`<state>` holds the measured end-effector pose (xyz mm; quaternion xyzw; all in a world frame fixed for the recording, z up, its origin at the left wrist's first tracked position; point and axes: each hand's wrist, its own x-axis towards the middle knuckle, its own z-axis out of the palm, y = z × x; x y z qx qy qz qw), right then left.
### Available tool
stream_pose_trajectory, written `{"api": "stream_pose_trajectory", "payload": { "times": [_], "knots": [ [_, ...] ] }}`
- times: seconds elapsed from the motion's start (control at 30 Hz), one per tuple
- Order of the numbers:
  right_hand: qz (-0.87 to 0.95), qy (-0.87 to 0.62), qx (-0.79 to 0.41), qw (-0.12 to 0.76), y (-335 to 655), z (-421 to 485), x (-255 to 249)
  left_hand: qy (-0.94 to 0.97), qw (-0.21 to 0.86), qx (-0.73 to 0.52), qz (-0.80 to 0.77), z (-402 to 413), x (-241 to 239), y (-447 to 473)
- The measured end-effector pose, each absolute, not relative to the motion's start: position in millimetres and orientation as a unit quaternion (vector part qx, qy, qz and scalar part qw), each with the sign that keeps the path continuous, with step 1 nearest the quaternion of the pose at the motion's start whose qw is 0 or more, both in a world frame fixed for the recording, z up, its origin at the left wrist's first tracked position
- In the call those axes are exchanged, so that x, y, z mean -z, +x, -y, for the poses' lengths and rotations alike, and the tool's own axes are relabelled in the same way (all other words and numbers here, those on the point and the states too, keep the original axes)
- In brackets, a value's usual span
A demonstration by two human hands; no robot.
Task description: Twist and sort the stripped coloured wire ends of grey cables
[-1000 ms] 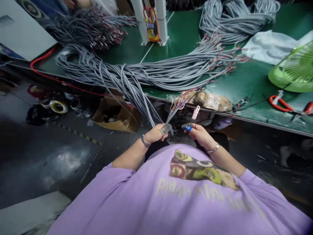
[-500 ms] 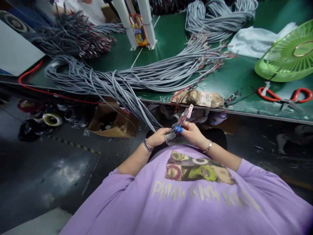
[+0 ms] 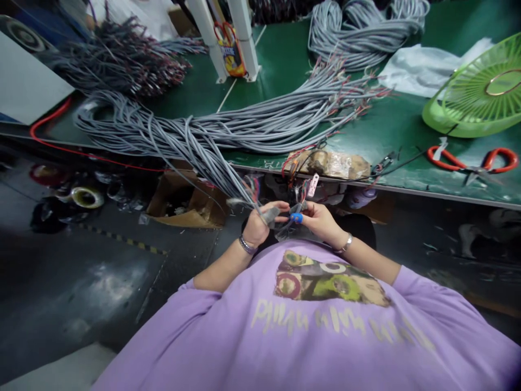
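My right hand [image 3: 320, 221], blue tape on its thumb, is closed in a pinch on the end of a grey cable. Thin coloured wires [image 3: 302, 191] fan upward from that grip, beside a small pale pink strip [image 3: 313, 185] with holes. Close by on the left, my left hand [image 3: 259, 225] wears a grey cover on its thumb. Its fingers are curled at the lower end of the grey cables [image 3: 228, 171] that hang over the bench edge; the exact grip is partly hidden. More coloured wire ends [image 3: 254, 187] stick up just behind it.
The green bench [image 3: 280, 51] carries a long grey cable bundle [image 3: 252, 125], a coiled bundle [image 3: 362, 35] and a heap of cables [image 3: 134, 60]. Red-handled scissors [image 3: 474, 163] and a green fan [image 3: 484, 87] are at right. A cardboard box [image 3: 187, 203] sits below the edge.
My left hand has moved slightly left, away from my right hand, and its fingers have opened out somewhat. Coloured wire ends now show behind it. The pink strip has tilted more upright.
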<state>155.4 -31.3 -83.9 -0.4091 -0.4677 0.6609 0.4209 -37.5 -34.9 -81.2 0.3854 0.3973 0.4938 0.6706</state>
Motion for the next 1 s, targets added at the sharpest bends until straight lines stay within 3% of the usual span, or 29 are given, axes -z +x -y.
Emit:
{"api": "stream_pose_trajectory", "payload": {
  "times": [0.2, 0.5, 0.77, 1.0],
  "knots": [
    [0.459, -0.370, -0.705, 0.394, 148, 32, 83, 0.546, 0.635, -0.333, -0.434, 48, 91, -33],
    [0.381, -0.359, -0.735, 0.431, 154, 28, 76, 0.502, 0.678, -0.374, -0.385, 45, 90, -43],
    [0.383, -0.377, -0.711, 0.454, 148, 30, 68, 0.483, 0.705, -0.327, -0.403, 45, 88, -44],
    [0.385, -0.334, -0.758, 0.406, 161, 28, 78, 0.486, 0.742, -0.311, -0.340, 34, 80, -45]
  ]
}}
